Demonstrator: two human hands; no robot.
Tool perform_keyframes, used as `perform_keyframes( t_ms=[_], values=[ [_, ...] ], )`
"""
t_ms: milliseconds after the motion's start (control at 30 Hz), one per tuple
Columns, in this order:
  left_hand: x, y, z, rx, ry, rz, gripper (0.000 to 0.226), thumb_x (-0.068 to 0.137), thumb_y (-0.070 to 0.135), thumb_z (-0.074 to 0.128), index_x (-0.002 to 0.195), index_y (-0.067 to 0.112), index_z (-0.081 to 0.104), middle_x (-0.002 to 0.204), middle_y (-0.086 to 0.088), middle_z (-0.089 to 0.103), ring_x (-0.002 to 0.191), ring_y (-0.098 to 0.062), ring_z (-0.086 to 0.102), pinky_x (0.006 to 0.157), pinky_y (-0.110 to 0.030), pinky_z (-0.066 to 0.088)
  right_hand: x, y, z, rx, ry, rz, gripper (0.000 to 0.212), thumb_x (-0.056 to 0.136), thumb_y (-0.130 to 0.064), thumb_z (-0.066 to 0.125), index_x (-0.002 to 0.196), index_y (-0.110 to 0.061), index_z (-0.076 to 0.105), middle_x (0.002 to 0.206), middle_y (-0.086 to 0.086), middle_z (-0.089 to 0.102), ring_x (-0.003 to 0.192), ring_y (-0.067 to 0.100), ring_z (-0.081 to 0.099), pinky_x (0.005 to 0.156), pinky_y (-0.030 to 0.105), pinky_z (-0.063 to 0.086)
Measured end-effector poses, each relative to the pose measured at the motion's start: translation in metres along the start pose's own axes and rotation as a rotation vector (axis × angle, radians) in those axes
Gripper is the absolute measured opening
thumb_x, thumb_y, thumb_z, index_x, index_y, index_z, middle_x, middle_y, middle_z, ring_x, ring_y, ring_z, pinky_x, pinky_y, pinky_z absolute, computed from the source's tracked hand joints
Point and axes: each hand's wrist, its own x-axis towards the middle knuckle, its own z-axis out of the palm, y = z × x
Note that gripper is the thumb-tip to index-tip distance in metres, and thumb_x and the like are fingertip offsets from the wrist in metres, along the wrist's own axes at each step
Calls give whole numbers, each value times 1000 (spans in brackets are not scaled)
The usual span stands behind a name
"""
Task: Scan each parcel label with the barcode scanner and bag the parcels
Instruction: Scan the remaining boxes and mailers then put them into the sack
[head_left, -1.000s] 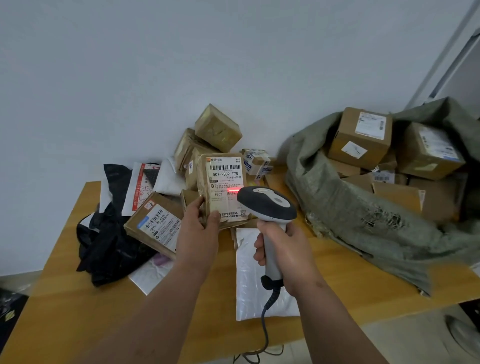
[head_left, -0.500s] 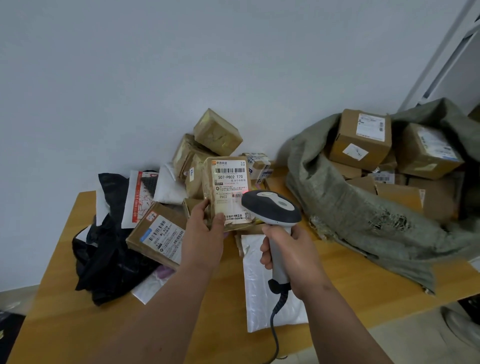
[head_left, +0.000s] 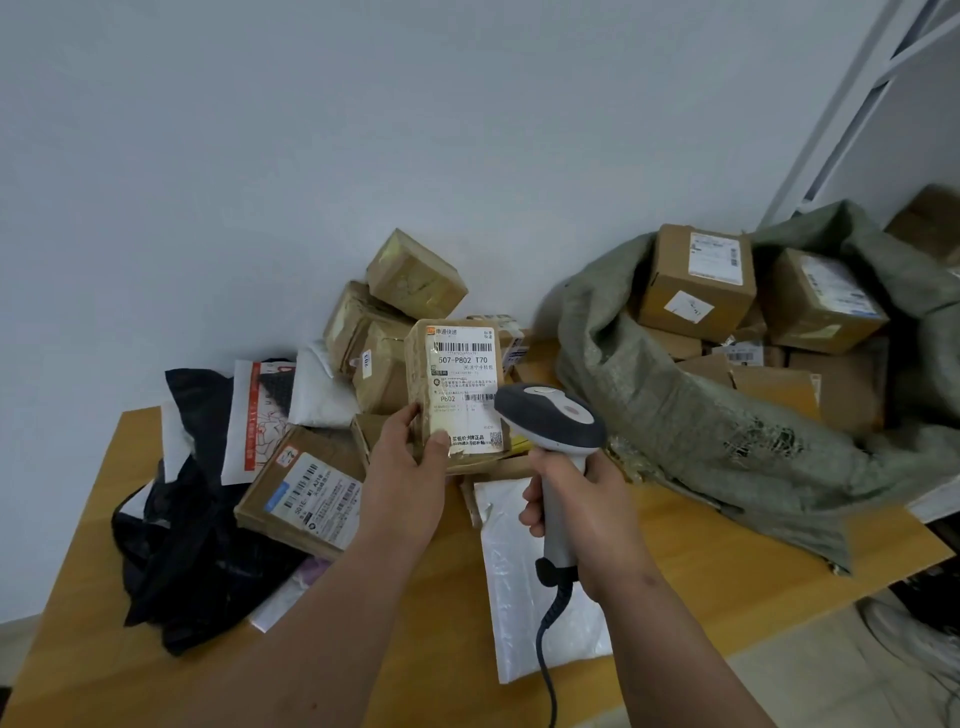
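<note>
My left hand (head_left: 404, 467) holds a small brown taped parcel (head_left: 457, 389) upright above the table, its white label with barcodes facing me. My right hand (head_left: 576, 506) grips the handle of a grey and white barcode scanner (head_left: 550, 415), whose head points at the lower right of the label. No red scan light shows on the label. At the right lies a grey-green woven sack (head_left: 701, 415), its mouth open and several brown boxes inside. A pile of brown parcels (head_left: 395, 306) leans against the wall behind the held parcel.
On the wooden table (head_left: 727, 561) lie a flat labelled box (head_left: 306, 488), black plastic bags (head_left: 192, 545), a red and white mailer (head_left: 254, 415) and a white poly mailer (head_left: 524, 577) under my right hand. The scanner cable hangs over the table's front edge.
The red scan line seen on the label earlier is gone. The view has shifted, and parcel and scanner sit slightly further right in it.
</note>
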Motion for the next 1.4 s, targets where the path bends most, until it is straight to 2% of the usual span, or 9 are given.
perform_keyframes(
  t_ms=[400,600,700,800,933,1000,1167,1300,1400],
  values=[
    [15,57,87,70,-98,166,49,98,36,53,143,34,36,129,15,54,113,-9,56,91,-36,53,50,-15,-72,103,148,-84,7,94,-18,65,90,-13,61,63,6,61,54,19,59,52,31,48],
    [24,108,174,137,-129,243,47,96,36,57,138,28,37,113,17,52,100,-5,55,78,-24,48,95,-41,-152,227,269,-136,8,95,-23,66,100,-25,61,71,-4,69,53,17,61,52,29,52],
    [31,129,210,207,-153,234,42,97,37,55,135,27,39,107,16,53,84,0,54,62,-14,40,120,-49,-187,291,313,-129,14,94,-27,67,105,-32,59,75,5,70,61,21,65,63,35,58],
    [37,146,234,340,-193,278,36,99,39,51,132,28,42,101,14,54,71,3,50,53,-14,34,139,-52,-212,315,320,-104,21,93,-31,68,111,-37,59,77,10,73,69,26,70,75,44,60],
    [45,159,265,437,-270,313,31,100,36,49,130,30,52,109,14,54,73,3,52,48,-10,41,156,-51,-239,297,355,-121,20,95,-27,67,96,-44,56,95,5,74,84,32,74,80,49,61],
    [48,164,278,464,-284,329,32,100,35,49,131,31,53,125,11,51,77,5,51,50,-9,39,162,-50,-250,276,352,-113,21,95,-28,67,98,-44,55,95,1,73,83,29,74,77,45,62],
    [53,172,301,494,-225,394,36,99,34,50,135,29,53,133,10,46,94,-1,49,65,-8,39,180,-45,-277,196,390,-64,24,95,-33,65,114,-41,52,97,0,73,75,25,75,69,39,59],
    [53,171,316,557,-192,483,38,98,32,53,135,25,55,137,8,47,113,-9,49,94,-28,49,187,-36,-297,53,388,7,38,97,-36,61,128,-33,40,86,1,67,73,29,73,74,48,60],
    [51,169,327,578,-194,504,38,98,31,54,135,24,55,137,6,47,117,-12,49,95,-35,51,188,-22,-306,-90,355,66,49,96,-42,60,137,-35,35,89,-7,61,71,29,73,78,54,60]
  ],
)
